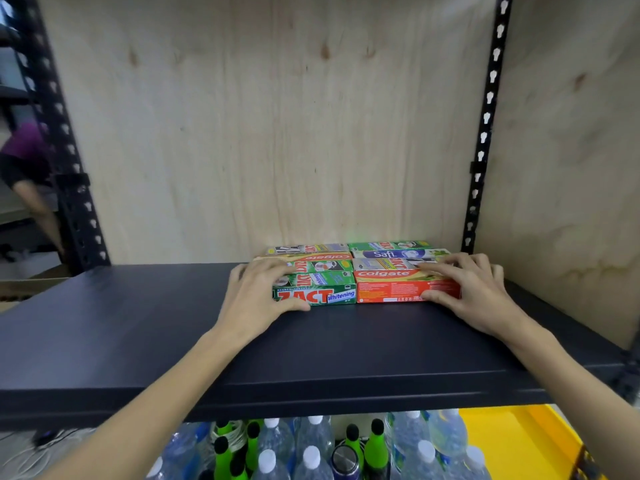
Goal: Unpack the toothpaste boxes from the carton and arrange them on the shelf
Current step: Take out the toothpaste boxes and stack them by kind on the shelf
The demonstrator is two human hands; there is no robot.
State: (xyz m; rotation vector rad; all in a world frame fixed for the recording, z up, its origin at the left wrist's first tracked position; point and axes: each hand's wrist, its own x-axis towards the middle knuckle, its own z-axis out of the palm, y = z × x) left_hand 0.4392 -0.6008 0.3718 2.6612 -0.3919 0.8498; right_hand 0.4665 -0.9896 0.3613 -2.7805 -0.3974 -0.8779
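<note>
Several toothpaste boxes lie flat in two columns at the back right of the dark shelf. The front row holds a green ZACT Whitening box and a red Colgate box. Behind them lie more ZACT boxes, another Colgate box and a blue-white Safi box. My left hand grips the left end of the green ZACT box, thumb against its front. My right hand grips the right end of the red Colgate box, fingers over the top. The carton is not in view.
A plywood back panel and side panel close the shelf. Black slotted uprights stand at both sides. Below the shelf are several water bottles, green bottles and a yellow bin. A person bends at far left.
</note>
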